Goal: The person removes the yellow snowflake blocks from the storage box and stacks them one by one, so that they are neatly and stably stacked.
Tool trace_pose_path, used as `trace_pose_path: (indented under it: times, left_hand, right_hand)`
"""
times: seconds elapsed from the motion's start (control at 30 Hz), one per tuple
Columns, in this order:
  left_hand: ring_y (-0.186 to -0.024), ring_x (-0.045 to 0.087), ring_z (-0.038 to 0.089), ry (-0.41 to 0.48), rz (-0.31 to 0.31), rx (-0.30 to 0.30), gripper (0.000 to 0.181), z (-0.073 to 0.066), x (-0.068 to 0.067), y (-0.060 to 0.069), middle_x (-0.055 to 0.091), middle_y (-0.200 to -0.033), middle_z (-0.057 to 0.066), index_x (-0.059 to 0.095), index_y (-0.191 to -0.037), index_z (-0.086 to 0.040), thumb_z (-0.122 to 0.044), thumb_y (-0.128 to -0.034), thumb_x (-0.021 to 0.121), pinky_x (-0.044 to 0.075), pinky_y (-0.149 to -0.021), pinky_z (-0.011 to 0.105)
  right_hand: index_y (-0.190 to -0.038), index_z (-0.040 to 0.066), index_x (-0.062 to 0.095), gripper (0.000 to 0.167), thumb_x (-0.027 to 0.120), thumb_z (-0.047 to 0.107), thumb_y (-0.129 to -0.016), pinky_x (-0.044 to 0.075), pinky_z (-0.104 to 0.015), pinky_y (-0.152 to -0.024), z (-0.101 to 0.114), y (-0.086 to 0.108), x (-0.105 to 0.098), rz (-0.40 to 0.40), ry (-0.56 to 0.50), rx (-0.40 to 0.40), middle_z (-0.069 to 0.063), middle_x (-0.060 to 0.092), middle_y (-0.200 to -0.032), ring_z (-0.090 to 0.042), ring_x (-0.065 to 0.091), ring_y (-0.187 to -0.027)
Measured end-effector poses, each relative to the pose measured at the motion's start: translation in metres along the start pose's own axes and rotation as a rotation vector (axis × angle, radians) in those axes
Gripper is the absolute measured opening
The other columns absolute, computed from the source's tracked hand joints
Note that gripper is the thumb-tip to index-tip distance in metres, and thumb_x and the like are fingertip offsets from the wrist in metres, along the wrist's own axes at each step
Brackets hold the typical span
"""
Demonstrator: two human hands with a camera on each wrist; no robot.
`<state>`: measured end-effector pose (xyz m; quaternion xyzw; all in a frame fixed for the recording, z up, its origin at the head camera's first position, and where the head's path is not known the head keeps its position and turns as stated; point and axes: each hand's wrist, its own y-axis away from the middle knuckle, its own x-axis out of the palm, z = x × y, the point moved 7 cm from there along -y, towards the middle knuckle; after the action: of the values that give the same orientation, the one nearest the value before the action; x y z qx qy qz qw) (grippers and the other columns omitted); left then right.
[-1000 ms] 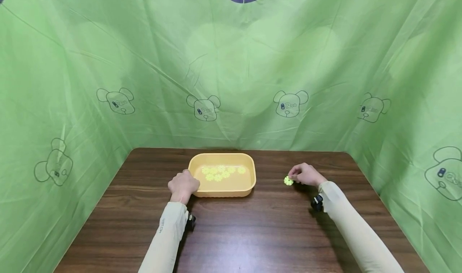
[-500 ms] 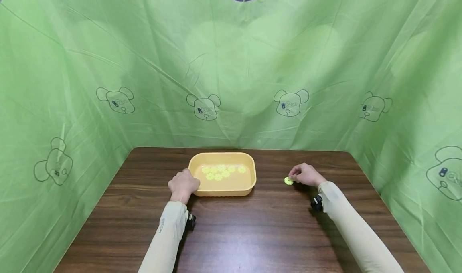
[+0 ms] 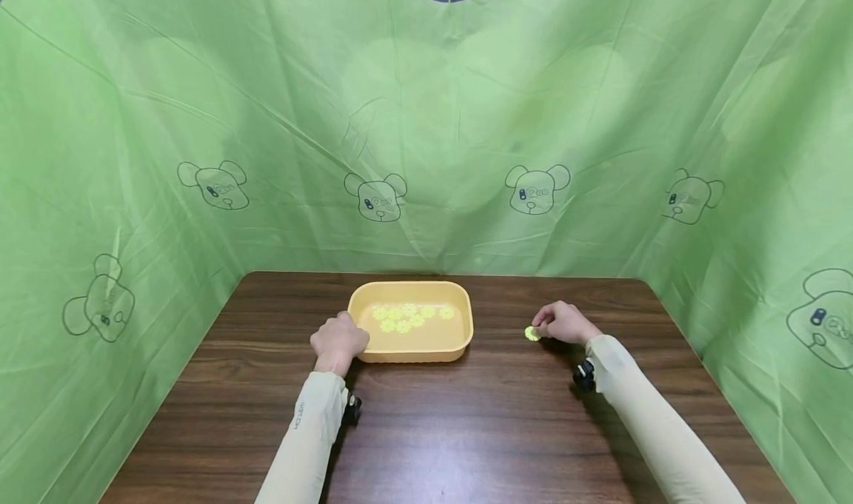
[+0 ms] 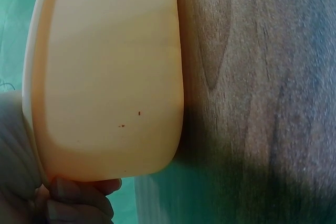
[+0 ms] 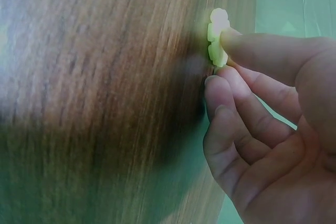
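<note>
Plainly, from my head, the dark wood counter [image 3: 426, 415] runs back to a green bear-print cloth [image 3: 460, 104] along its far, left and right sides. One yellow tub [image 3: 413, 357] stands near the far edge, holding at least seven flowers [image 3: 403, 326], too overlapped for an exact count. My left grip [image 3: 338, 337] grasps its near left corner. Well to the right, my right grip [image 3: 563, 323] pinches one flower [image 3: 530, 333], with a wide stretch of counter between it and the tub. From my left wrist, I see that grip curled at the tub's end. From my right, the flower sits edge-on between thumb and fingertips.
</note>
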<state>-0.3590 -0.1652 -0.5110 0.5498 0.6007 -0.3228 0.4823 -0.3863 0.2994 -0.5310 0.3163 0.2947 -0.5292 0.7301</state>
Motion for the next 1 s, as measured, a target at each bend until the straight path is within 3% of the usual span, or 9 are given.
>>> trace_pose_path:
  times: [1.0]
  left_hand:
    - [-0.082, 0.063, 0.033, 0.035, 0.011, -0.010, 0.039, 0.0016, 0.0000, 0.0004, 0.067, -0.093, 0.017, 0.063, -0.113, -0.003, -0.024, -0.0819, 0.053, 0.047, -0.068, 0.051]
  right_hand:
    - [-0.089, 0.007, 0.073, 0.005, 0.072, 0.006, -0.085, 0.045, -0.030, -0.068, 0.0090, 0.0027, 0.0006, -0.005, 0.079, -0.025, -0.001, 0.071, -0.081, -0.013, 0.056, -0.070]
